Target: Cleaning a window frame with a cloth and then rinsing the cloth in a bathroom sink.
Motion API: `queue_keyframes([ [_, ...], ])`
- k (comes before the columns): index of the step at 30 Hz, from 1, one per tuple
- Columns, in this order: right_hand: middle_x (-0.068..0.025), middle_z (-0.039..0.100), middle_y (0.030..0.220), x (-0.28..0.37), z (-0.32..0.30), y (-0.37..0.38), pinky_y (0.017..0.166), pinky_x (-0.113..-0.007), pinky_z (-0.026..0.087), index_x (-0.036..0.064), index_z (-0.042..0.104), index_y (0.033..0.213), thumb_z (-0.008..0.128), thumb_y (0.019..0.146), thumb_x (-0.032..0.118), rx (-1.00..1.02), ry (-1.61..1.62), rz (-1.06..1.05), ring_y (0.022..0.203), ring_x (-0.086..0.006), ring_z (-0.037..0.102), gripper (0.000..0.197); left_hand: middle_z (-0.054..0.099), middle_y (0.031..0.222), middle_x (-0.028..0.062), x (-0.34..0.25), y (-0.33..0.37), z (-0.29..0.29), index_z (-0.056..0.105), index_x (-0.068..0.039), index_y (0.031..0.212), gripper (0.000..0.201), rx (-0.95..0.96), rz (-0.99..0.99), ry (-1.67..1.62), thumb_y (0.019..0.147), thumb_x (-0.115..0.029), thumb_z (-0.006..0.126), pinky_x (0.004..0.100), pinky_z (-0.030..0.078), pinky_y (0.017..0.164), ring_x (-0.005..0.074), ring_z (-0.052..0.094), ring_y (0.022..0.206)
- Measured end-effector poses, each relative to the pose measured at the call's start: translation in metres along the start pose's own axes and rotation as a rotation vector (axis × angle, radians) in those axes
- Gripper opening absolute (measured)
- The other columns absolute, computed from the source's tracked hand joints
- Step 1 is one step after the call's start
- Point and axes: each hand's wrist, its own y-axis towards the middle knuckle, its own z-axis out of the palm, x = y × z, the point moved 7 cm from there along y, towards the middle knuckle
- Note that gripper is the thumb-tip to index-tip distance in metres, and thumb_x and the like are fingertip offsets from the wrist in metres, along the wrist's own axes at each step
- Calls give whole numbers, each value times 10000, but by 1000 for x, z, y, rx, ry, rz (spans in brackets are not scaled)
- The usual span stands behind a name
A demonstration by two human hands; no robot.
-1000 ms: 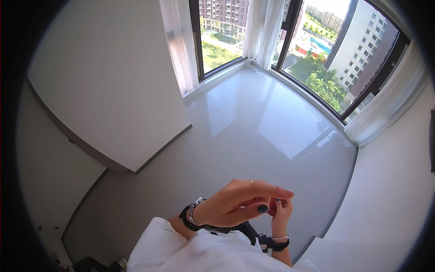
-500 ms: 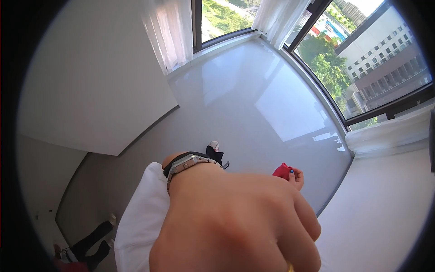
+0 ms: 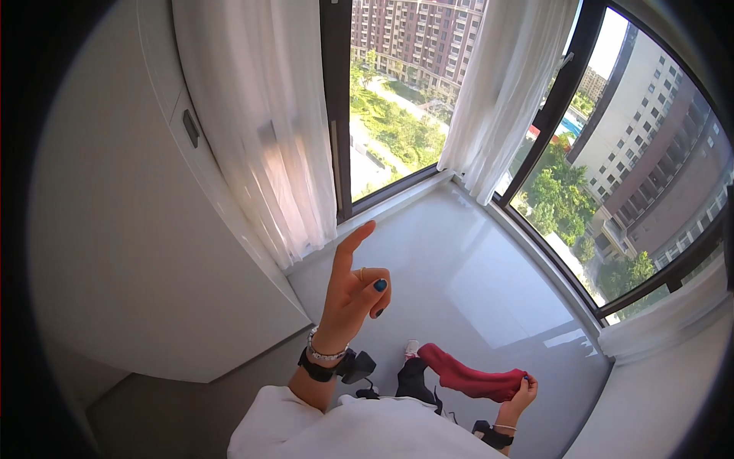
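A long, narrow strip of soft red fabric [image 3: 470,376] is low in the view, slightly right of centre, stretched out at a slant in front of the person. Its right end is in the grip of the right hand [image 3: 523,396], pinched between thumb and fingers; the rest reaches left with a slight sag. Its free end appears just beside a pale shoe [image 3: 411,349] and a black trouser leg [image 3: 414,382]; whether it touches either, or the floor, cannot be told.

The left hand [image 3: 355,294] is raised, well apart from the fabric, with no object visible in it: index finger extended toward the window side, the other visible fingers curled, the thumb bent over.

For good handling, the pinch is probably best kept light but firm, close to the edge, so that the cloth hangs flat and does not twist. Bringing the left hand to the loose end would likely steady it, and lifting that end would keep it clear of the foot.

Farther out lie the glossy grey floor [image 3: 428,275], white sheer curtains [image 3: 252,153], dark-framed windows [image 3: 397,115] and, at left, a smooth white panel [image 3: 130,252] with a dark handle [image 3: 190,128].
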Motion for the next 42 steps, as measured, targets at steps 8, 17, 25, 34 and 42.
queue_keyframes([
  [8,-85,581,883,-8,100,149,679,-266,502,-19,534,916,501,852,-4,-38,-238,-194,757,-155,579,74,435,588,0,43,132,-53,177,-79,1389,602,-59,23,178,854,-26,447,174,355,449,54,433,501],
  [17,-104,575,950,97,448,240,772,-289,469,-10,540,1015,520,880,81,321,55,-324,855,-165,555,164,532,676,26,4,270,-132,277,-89,1355,578,-249,299,703,811,52,413,226,447,597,82,525,621],
  [25,-110,573,1009,10,615,295,796,-307,487,-25,534,1062,532,874,90,389,381,-73,882,-195,578,221,620,974,76,-68,383,-230,434,-93,1264,433,-480,594,1309,834,-61,473,352,450,869,167,574,969],
  [34,-110,587,938,-37,679,368,710,-328,489,-12,572,980,527,873,141,114,13,-176,855,-194,562,192,608,1030,106,-78,593,-295,522,-91,1165,346,-568,1152,2292,834,-174,580,344,455,849,213,581,984],
  [42,-71,482,464,-93,692,404,328,-273,332,9,472,544,518,759,10,195,70,-47,362,-130,399,220,587,552,45,-90,666,-382,611,-67,689,430,-503,638,2615,854,-456,527,300,457,491,163,599,510],
])
